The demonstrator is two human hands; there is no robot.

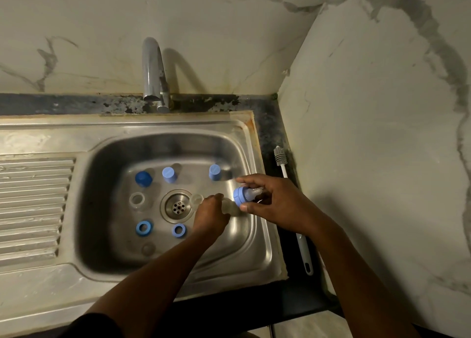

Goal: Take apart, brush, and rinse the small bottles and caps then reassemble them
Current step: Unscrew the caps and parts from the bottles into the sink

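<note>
From the head camera, the steel sink (257, 238) holds the loose parts, all placed here relative to its drain (179, 206). Beyond the drain stand three blue caps: a dark one (143, 178) to the far left, a pale one (169, 174) straight behind, and another pale one (214, 172) to the far right. Left of the drain sits a clear bottle (137, 201), mouth up. On the near side lie two blue rings (144, 227) (179, 230), side by side.

Just right of the drain, the left hand (210, 216) reaches down to the basin floor, its grip closed around a clear part (230, 207); blur hides just what it is. A second clear piece (196, 198) lies beside the drain's rim. Further right, the right hand (271, 202) grasps a blue collar with a clear teat (244, 196) between thumb and fingers, above the basin's right side.

A white bottle brush (288, 182) lies on the dark bench (270, 123) right of the sink.
</note>
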